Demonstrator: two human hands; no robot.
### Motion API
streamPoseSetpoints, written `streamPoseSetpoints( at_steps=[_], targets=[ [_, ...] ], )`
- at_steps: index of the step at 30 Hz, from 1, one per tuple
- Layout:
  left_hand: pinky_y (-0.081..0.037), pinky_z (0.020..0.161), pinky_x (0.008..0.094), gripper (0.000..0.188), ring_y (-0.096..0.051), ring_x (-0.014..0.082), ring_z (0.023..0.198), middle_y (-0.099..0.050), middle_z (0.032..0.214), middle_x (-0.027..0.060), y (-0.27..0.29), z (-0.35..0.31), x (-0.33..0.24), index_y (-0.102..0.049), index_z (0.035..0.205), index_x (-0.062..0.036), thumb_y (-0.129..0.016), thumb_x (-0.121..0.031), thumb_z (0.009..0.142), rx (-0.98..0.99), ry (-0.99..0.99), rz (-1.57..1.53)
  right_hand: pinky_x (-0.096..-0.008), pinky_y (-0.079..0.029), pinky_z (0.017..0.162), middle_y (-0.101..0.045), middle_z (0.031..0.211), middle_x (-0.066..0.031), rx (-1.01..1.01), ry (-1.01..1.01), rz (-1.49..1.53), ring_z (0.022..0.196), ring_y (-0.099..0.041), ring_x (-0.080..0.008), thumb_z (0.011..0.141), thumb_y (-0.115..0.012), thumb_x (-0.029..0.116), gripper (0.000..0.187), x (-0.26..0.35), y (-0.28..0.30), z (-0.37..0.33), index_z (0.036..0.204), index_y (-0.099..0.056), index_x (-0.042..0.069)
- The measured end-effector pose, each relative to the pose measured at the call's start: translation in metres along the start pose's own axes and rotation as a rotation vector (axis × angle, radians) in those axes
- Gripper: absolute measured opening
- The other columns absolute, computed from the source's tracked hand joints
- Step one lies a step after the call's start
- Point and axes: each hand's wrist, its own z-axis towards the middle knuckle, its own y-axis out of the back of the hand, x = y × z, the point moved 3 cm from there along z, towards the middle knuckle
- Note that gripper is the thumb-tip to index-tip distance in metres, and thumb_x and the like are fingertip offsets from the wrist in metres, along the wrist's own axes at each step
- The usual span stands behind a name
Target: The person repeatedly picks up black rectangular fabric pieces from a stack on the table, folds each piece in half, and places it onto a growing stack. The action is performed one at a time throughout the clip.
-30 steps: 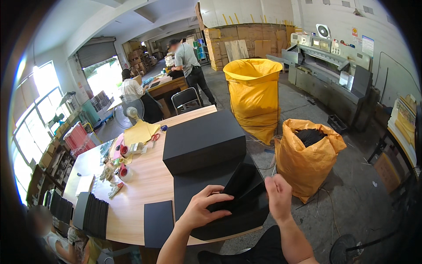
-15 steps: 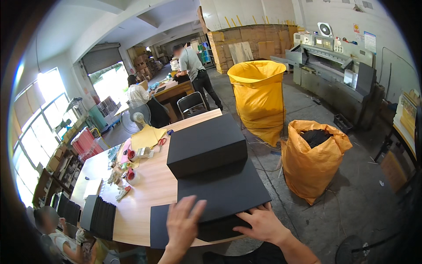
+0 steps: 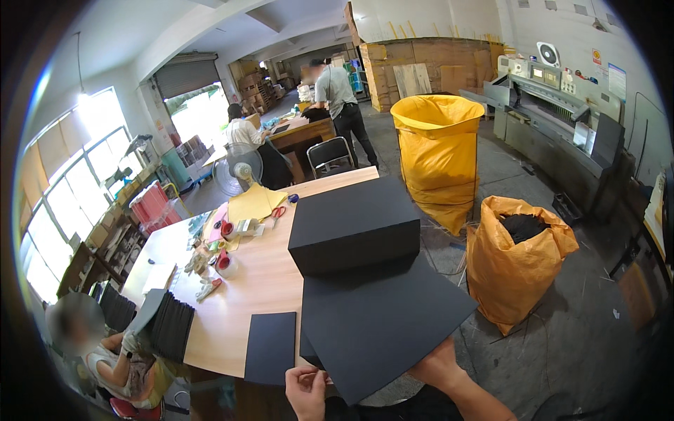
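Note:
A large black sheet [image 3: 386, 323] lies turned askew over the near end of the table. My right hand [image 3: 435, 366] grips its near right edge, the fingers partly hidden beneath it. Beside the sheet's near left edge, my left hand [image 3: 307, 391] is closed with curled fingers; whatever it holds, if anything, is hidden. Behind the sheet rises a thick black stack [image 3: 354, 245] with a flat top. A smaller black panel [image 3: 270, 347] lies flat on the table, left of the sheet.
The wooden table [image 3: 267, 281] carries red-handled scissors [image 3: 279, 212], tape rolls [image 3: 225, 263] and a row of black panels [image 3: 172, 326]. A seated person in gloves [image 3: 112, 365] works at the lower left. Two yellow-orange sacks [image 3: 439, 161] stand right of the table.
The large black sheet has rotated and shifted toward me, its near corner now past the table edge. My left hand has moved down off its top and curled. The view has swung left.

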Motion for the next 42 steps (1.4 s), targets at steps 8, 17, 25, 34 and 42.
streamPoseSetpoints(
  at_steps=[8,17,25,34,42],
  targets=[
    [-0.06,0.105,0.0404,0.031,-0.074,0.0255,0.116,-0.076,0.13,0.0159,-0.007,0.017,-0.036,-0.065,0.136,0.0072,-0.066,-0.003,0.107,0.387,0.624,-0.346,-0.0616,-0.045,0.11,-0.076,0.124,-0.0072,0.065,-0.098,0.015,0.124,-0.068,-0.0328,0.082,-0.089,0.03,0.036,-0.006,-0.01,-0.009,0.115,-0.081,0.016],
    [-0.054,0.116,0.0524,0.045,-0.068,0.0345,0.132,-0.068,0.147,0.0153,0.178,0.061,0.07,-0.054,0.153,0.0023,-0.063,-0.003,0.109,-0.031,0.141,-0.651,-0.0633,-0.034,0.125,-0.071,0.144,-0.0098,0.084,0.012,-0.163,0.139,-0.063,-0.0317,0.085,-0.089,0.036,0.055,0.007,-0.003,0.004,0.136,-0.076,0.021],
    [-0.058,0.104,0.0616,0.027,-0.068,0.0368,0.125,-0.07,0.136,0.0115,0.209,0.128,0.282,-0.062,0.139,-0.0078,-0.064,-0.014,0.113,-0.252,0.385,-0.714,-0.0638,-0.035,0.124,-0.071,0.143,-0.0112,0.085,0.021,-0.169,0.138,-0.063,-0.0334,0.083,-0.09,0.035,0.054,0.01,-0.007,0.01,0.133,-0.078,0.018],
    [-0.041,0.123,0.067,0.045,-0.054,0.0439,0.145,-0.055,0.156,0.0232,0.208,0.138,0.288,-0.049,0.152,-0.0019,-0.059,-0.027,0.116,-0.261,0.737,-0.601,-0.0642,-0.035,0.124,-0.071,0.144,-0.0125,0.084,0.013,-0.17,0.138,-0.063,-0.0344,0.082,-0.089,0.033,0.055,0.011,-0.003,0.007,0.134,-0.078,0.017],
    [-0.063,0.094,0.0648,0.063,-0.075,0.0498,0.112,-0.071,0.125,0.0362,0.249,0.14,0.282,-0.055,0.145,0.0096,-0.072,-0.038,0.107,-0.165,0.81,-0.263,-0.0576,-0.04,0.125,-0.068,0.147,-0.0172,-0.029,0.012,0.039,0.144,-0.059,-0.0388,0.09,-0.083,0.023,0.04,0.008,0.013,0.008,0.128,-0.078,0.01]
  ],
)
